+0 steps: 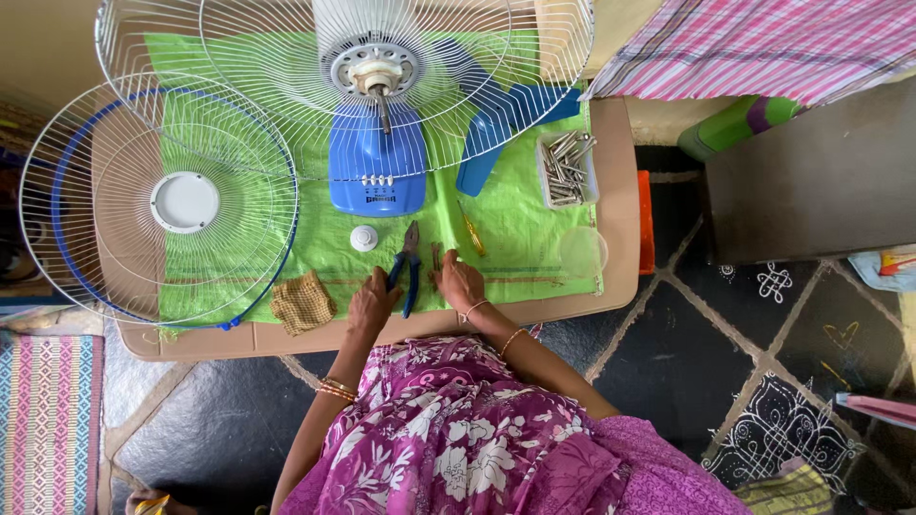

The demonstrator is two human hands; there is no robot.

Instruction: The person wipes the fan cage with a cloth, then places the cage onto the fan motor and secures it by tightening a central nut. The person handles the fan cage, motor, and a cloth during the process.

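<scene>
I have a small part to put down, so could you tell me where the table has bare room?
The green mat is bare between the yellow screwdriver and the clear lid, below the tray of tools. The table edge right of that tray is bare too. It is crowded around the pliers, both hands, the fan base and the loose grille.

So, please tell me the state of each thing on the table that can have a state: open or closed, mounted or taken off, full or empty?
Front grille: taken off, lying flat.
Rear grille: on the motor.
Fan blade: taken off, lying under the rear grille.
Pliers: handles slightly apart, left hand on a handle.
Right hand: resting on the green sheet.
Tray: holds metal parts.
</scene>
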